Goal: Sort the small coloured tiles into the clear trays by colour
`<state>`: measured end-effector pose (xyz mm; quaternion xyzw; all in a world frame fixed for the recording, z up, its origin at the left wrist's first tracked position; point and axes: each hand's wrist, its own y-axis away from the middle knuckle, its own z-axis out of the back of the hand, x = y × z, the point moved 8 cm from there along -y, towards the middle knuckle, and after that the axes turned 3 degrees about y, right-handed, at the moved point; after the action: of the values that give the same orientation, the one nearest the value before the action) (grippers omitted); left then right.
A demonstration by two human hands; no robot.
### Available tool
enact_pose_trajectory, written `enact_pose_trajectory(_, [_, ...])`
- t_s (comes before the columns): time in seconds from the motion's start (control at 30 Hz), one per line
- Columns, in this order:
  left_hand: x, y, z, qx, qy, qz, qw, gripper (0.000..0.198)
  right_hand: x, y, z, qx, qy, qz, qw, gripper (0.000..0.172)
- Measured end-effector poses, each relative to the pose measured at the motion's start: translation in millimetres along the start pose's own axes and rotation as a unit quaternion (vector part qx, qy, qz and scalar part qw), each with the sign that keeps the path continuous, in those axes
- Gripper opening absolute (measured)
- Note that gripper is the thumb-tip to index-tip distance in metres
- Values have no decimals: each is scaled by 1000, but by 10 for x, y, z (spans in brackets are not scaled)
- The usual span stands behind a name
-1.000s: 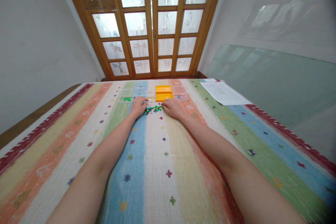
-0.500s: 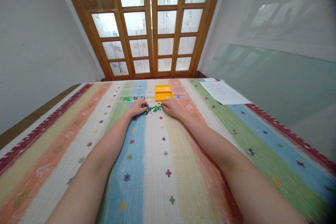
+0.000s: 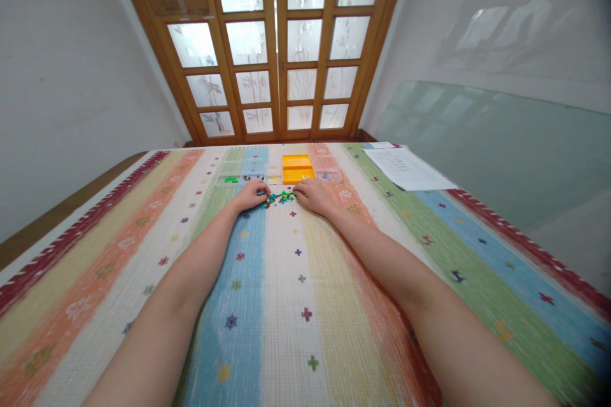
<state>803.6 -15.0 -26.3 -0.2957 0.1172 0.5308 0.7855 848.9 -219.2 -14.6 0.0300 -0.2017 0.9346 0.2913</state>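
Distantly, left hand, right hand flanking tiny bright chips, woven cloth, grips unclear.

Illumination is bright, soft daylight entering through the frosted panes of the wooden door ahead; shadows on the striped cloth are faint and diffuse. The glass sheet at right carries pale window reflections; wide-angle distortion splays the door frame and smears the cloth toward the lower corners; the right-hand corners darken by vignetting; the small coloured pieces are too distant to resolve.
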Motion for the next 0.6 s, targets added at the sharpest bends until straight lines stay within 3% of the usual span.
enact_pose_trajectory(0.3, [-76,-9,24,37,52,24,998,14,7,-5,-13,-1,5,13,1000,27])
enact_pose_trajectory(0.6, [-13,-1,25,-7,87,44,995,11,22,-16,-15,15,0,11,1000,27])
